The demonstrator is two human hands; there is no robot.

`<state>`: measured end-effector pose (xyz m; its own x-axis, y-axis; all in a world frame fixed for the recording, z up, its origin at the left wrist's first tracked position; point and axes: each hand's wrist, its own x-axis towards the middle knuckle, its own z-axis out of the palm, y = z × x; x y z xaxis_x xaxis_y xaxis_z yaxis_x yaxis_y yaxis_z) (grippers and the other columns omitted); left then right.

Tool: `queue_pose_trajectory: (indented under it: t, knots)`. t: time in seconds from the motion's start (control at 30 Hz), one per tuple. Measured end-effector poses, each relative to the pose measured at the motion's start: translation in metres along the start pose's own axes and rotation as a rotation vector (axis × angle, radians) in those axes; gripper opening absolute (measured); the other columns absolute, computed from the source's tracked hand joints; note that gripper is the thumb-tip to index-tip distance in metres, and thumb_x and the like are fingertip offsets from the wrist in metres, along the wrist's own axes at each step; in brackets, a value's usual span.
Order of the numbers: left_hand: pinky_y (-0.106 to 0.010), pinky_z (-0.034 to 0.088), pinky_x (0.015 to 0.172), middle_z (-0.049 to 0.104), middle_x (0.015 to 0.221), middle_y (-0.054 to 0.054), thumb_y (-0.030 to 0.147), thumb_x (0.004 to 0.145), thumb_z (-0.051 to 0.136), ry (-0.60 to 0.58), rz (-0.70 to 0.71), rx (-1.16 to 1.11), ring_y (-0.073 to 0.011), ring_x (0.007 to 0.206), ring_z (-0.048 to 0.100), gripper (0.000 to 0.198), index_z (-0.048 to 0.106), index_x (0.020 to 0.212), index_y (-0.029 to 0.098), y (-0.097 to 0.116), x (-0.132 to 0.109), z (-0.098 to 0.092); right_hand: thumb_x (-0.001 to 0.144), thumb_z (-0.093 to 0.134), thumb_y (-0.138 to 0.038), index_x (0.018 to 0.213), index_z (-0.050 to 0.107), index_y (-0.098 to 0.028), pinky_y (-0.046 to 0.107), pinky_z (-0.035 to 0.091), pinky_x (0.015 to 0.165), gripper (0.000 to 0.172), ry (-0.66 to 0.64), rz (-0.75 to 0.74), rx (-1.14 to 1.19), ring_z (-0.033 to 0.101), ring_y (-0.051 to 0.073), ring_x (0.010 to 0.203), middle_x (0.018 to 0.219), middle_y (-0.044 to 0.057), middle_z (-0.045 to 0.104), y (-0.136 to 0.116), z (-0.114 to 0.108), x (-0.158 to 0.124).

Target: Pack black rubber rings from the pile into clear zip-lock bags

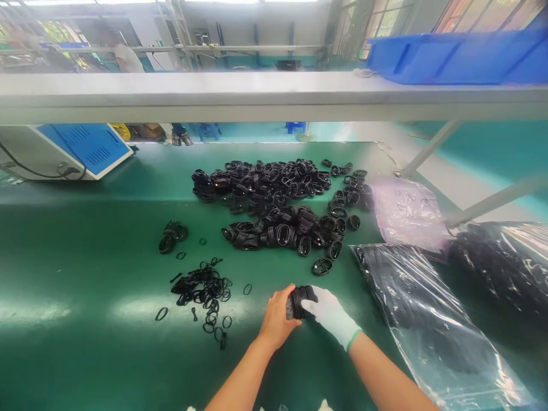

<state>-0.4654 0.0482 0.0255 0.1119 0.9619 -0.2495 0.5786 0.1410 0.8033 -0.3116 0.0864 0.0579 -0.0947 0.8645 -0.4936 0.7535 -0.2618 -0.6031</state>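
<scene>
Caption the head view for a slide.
Bare left hand and gloved right hand grip a black bundle near piled black loops.

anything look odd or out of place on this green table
Two things: the heap of thin black rings is loosely scattered, with strays off to either side, and only the right hand is gloved while the left hand is bare. Nothing looks plainly damaged.

The right hand (327, 308) wears a white glove (336, 321) — green-edged at the cuff (353, 339) — and the left hand (275, 321) is bare.

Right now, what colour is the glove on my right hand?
The glove is white with a green cuff; head view shows it.
</scene>
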Motion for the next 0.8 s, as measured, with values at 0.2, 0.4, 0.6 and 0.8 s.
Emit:
queue_pose_trajectory:
  t: [0.2, 0.4, 0.6, 0.8]
  knots:
    - [-0.038, 0.025, 0.103, 0.045, 0.127, -0.001, 0.011, 0.055, 0.067, -0.001, 0.013, 0.012, -0.0201, 0.118, 0.038, 0.077, 0.038, 0.125, 0.028, -0.001, -0.003, 0.003, 0.069, 0.054, -0.032, 0.097, 0.057, -0.02, 0.027, 0.042, 0.071, 0.031, -0.004, 0.049, -0.034, 0.055, 0.019, 0.085, 0.09, 0.005, 0.058, -0.004, 0.006, 0.0]
    - [-0.033, 0.043, 0.086, 0.045, 0.126, -0.003, 0.025, 0.059, 0.068, -0.017, 0.03, 0.019, -0.0192, 0.101, 0.051, 0.07, 0.04, 0.122, 0.029, 0.018, 0.022, -0.043, 0.065, 0.057, -0.031, 0.105, 0.052, -0.019, 0.029, 0.041, 0.075, 0.042, 0.016, 0.121, -0.053, 0.053, 0.022, 0.091, 0.097, 0.009, 0.051, -0.009, 0.017, -0.002]
    - [-0.034, 0.035, 0.092, 0.047, 0.122, -0.008, 0.02, 0.072, 0.055, 0.423, -0.048, 0.135, -0.0216, 0.112, 0.044, 0.05, 0.043, 0.121, 0.022, 0.048, 0.121, -0.104, 0.066, 0.054, -0.031, 0.105, 0.05, -0.018, 0.031, 0.04, 0.079, 0.041, 0.017, 0.15, -0.06, 0.053, 0.022, 0.092, 0.102, 0.01, 0.048, -0.014, 0.016, -0.006]
    - [-0.032, 0.044, 0.076, 0.058, 0.074, 0.0, 0.018, 0.07, 0.055, 0.252, -0.066, 0.002, -0.0151, 0.078, 0.056, 0.033, 0.056, 0.103, 0.021, 0.036, 0.114, -0.116, 0.067, 0.053, -0.03, 0.103, 0.05, -0.018, 0.031, 0.041, 0.078, 0.038, 0.016, 0.142, -0.048, 0.054, 0.023, 0.091, 0.101, 0.011, 0.048, -0.017, 0.014, -0.007]
